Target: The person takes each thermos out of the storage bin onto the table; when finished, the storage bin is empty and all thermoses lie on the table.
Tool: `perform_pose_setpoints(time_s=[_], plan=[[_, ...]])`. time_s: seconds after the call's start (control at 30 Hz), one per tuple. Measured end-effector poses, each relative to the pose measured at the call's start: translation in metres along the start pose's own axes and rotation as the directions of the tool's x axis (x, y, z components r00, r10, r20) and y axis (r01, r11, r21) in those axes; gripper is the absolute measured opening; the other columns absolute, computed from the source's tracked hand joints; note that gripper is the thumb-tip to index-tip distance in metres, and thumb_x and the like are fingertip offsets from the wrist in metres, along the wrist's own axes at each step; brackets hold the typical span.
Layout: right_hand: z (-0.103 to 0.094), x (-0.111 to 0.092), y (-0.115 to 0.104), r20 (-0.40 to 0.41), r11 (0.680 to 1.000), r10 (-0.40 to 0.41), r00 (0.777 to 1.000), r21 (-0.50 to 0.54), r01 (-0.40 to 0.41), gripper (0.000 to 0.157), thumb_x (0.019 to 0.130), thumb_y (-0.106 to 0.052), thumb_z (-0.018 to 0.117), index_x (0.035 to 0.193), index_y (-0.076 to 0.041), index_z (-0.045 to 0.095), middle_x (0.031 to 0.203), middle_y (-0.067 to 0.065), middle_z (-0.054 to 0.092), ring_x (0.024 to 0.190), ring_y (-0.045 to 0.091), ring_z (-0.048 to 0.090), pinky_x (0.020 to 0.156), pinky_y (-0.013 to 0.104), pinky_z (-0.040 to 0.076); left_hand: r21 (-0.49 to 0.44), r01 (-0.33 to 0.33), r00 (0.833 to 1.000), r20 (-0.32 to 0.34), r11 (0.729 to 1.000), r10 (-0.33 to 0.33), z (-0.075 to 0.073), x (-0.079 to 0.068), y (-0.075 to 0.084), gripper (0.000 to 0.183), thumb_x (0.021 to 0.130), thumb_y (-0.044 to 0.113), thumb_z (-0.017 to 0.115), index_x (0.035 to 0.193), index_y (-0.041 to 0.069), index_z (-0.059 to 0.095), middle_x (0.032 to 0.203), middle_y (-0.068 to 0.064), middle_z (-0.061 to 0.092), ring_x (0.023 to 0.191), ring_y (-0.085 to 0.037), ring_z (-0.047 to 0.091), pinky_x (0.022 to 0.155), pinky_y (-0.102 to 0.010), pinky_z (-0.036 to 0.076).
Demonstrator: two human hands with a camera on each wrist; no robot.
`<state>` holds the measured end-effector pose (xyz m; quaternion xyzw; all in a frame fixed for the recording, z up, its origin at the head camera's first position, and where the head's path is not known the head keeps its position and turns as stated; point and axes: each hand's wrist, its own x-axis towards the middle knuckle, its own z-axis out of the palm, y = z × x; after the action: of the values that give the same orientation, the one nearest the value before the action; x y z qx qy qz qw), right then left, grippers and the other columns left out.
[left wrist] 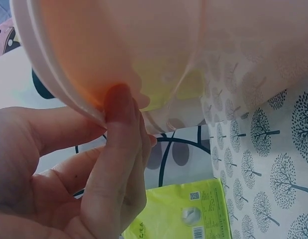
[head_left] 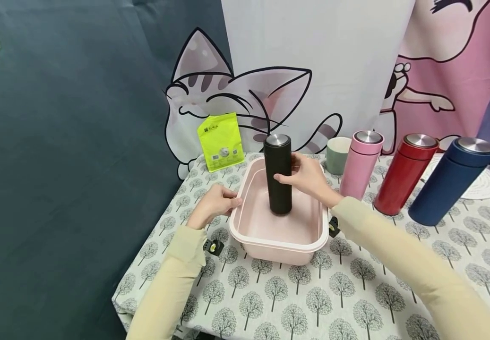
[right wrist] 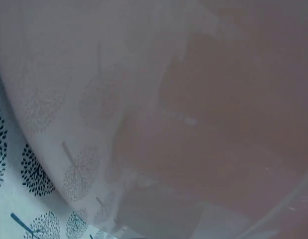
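Note:
A pale pink plastic basin (head_left: pixel 280 255) stands on the table in the head view. On its left side my left hand (head_left: pixel 215 205) pinches the rim, thumb on one face and fingers on the other, as the left wrist view shows at the basin wall (left wrist: pixel 119 40). My right hand (head_left: pixel 310 175) grips a black thermos bottle (head_left: pixel 279 182) with a silver lid top, held upright inside the basin. Whether its base touches the basin floor, I cannot tell. The basin's translucent wall (right wrist: pixel 144 89) fills most of the right wrist view and blurs the hand there.
A pink thermos (head_left: pixel 360 165), a red thermos (head_left: pixel 405 174) and a blue thermos (head_left: pixel 451 182) stand to the right. Behind them are a green mug (head_left: pixel 337 156) and a round white mat (head_left: pixel 483 184). A lime-yellow pouch (head_left: pixel 221 141) stands at the back left, near the table's left edge.

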<state>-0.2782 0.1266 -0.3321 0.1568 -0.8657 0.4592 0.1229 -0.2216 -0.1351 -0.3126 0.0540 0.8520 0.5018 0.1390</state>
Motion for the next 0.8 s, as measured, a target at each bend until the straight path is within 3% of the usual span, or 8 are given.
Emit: perform_pose_setpoints(time_s=[0.2, 0.47, 0.57, 0.67, 0.8], plan=[[-0.015, -0.005, -0.003, -0.115, 0.998, 0.036, 0.993, 0.049, -0.031, 0.060, 0.077, -0.028, 0.082, 0.125, -0.001, 0.057, 0.115, 0.018, 0.066, 0.105, 0.032, 0.066, 0.094, 0.043, 0.057, -0.006, 0.019, 1.000, -0.001, 1.000, -0.019, 0.002, 0.000, 0.000, 0.030, 0.093, 0.005, 0.064, 0.119, -0.009, 0.064, 0.107, -0.025, 0.070, 0.084, -0.025, 0.073, 0.077, -0.034, 0.063], [-0.047, -0.016, -0.027, -0.265, 0.989, -0.014, 0.964, 0.135, 0.052, 0.051, 0.077, -0.014, 0.081, 0.121, -0.004, 0.059, 0.114, 0.012, 0.067, 0.104, 0.022, 0.066, 0.094, 0.035, 0.057, -0.007, 0.012, 1.000, 0.000, 1.000, -0.012, 0.000, 0.000, 0.002, 0.031, 0.094, 0.005, 0.063, 0.120, -0.010, 0.063, 0.110, -0.026, 0.069, 0.085, -0.026, 0.073, 0.077, -0.033, 0.063], [-0.057, -0.023, -0.037, -0.333, 0.977, -0.053, 0.942, 0.180, 0.119, 0.050, 0.075, -0.006, 0.080, 0.121, -0.004, 0.060, 0.109, 0.005, 0.066, 0.100, 0.014, 0.065, 0.092, 0.026, 0.057, 0.004, 0.010, 1.000, -0.007, 1.000, -0.010, -0.001, 0.000, 0.002, 0.031, 0.093, 0.005, 0.063, 0.120, -0.010, 0.063, 0.111, -0.026, 0.069, 0.085, -0.026, 0.073, 0.077, -0.034, 0.063], [-0.068, -0.032, -0.046, -0.399, 0.948, -0.137, 0.907, 0.212, 0.236, 0.053, 0.072, 0.005, 0.079, 0.121, -0.002, 0.062, 0.105, 0.000, 0.064, 0.096, 0.012, 0.063, 0.089, 0.019, 0.057, 0.011, 0.006, 1.000, -0.013, 1.000, -0.006, -0.001, -0.001, 0.001, 0.031, 0.094, 0.005, 0.063, 0.120, -0.010, 0.063, 0.111, -0.026, 0.069, 0.085, -0.027, 0.073, 0.077, -0.034, 0.063], [-0.084, -0.047, -0.053, -0.445, 0.930, -0.215, 0.869, 0.177, 0.321, 0.056, 0.069, 0.011, 0.078, 0.121, -0.004, 0.063, 0.105, -0.005, 0.066, 0.092, 0.012, 0.064, 0.085, 0.016, 0.057, 0.008, 0.014, 1.000, -0.011, 1.000, -0.014, 0.000, -0.002, 0.001, 0.032, 0.094, 0.006, 0.062, 0.121, -0.010, 0.063, 0.112, -0.026, 0.069, 0.087, -0.028, 0.073, 0.077, -0.033, 0.063]])
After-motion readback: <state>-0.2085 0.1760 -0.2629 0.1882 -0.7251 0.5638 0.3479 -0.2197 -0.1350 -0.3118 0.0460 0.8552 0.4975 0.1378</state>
